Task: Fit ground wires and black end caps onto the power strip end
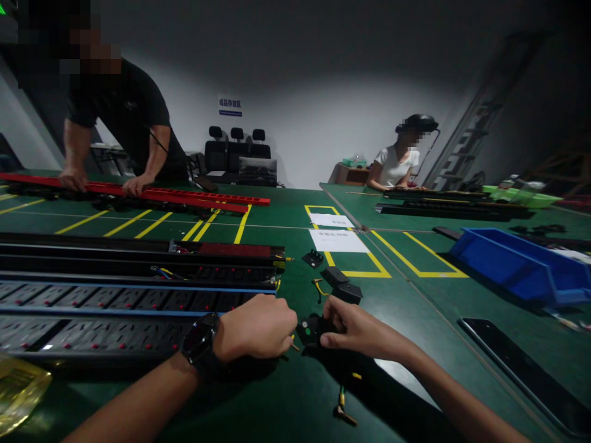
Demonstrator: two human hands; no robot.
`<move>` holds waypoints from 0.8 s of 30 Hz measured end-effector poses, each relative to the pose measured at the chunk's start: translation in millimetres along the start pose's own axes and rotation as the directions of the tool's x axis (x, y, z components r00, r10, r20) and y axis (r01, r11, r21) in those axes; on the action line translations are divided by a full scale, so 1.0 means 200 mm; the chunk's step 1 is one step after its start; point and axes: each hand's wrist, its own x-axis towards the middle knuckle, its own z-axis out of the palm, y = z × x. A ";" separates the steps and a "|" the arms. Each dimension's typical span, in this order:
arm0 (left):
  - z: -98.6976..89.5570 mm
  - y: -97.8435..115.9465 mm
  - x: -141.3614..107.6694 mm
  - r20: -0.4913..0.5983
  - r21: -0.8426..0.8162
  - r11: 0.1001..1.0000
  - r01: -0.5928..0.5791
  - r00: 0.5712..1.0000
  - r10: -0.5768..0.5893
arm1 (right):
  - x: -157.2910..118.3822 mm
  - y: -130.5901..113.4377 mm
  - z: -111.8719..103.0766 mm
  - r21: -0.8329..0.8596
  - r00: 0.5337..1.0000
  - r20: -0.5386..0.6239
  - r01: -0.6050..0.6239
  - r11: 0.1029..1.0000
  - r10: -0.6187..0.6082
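Observation:
Near the middle of the green table (392, 381), my right hand (353, 326) pinches a small black part (310, 330) that has a green dot and a pale dot. My left hand (258, 326), with a watch on its wrist, is curled beside it at the end of the black socket strips (138, 332); a brass-coloured tip shows below its fingers, and what they hold is hidden. Black blocks (346, 291) lie just beyond my right hand, with a yellow wire (317, 287) beside them. Nearer to me lies a green-yellow wire with a brass end (341, 406).
A blue bin (517, 261) and a dark phone-like slab (521, 369) are at the right. White papers (339, 240) lie beyond the blocks. Across the table, one person handles a red rail (184, 194); another sits at the back right. Yellow film (21, 391) lies front left.

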 end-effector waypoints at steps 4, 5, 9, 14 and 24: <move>0.00 0.00 0.00 0.011 0.026 1.000 -0.013 1.000 0.013 | -0.01 -0.01 0.02 -0.060 0.999 -0.034 0.023 0.998 -0.025; -0.01 0.00 0.00 0.013 0.027 1.000 -0.015 1.000 0.015 | -0.01 -0.01 0.03 -0.096 0.999 -0.044 0.022 0.995 -0.026; -0.02 0.00 0.00 0.016 0.024 0.999 -0.023 1.000 0.022 | -0.01 -0.01 0.04 -0.180 0.997 -0.052 0.048 0.983 -0.058; -0.02 0.01 0.00 0.021 0.012 1.000 -0.012 1.000 0.011 | 0.00 -0.02 0.03 -0.153 0.983 -0.022 0.175 0.973 -0.181; 0.01 -0.01 0.01 -0.011 -0.016 1.000 -0.013 1.000 0.013 | 0.02 -0.06 0.17 -0.022 0.938 -0.042 0.343 0.939 -0.343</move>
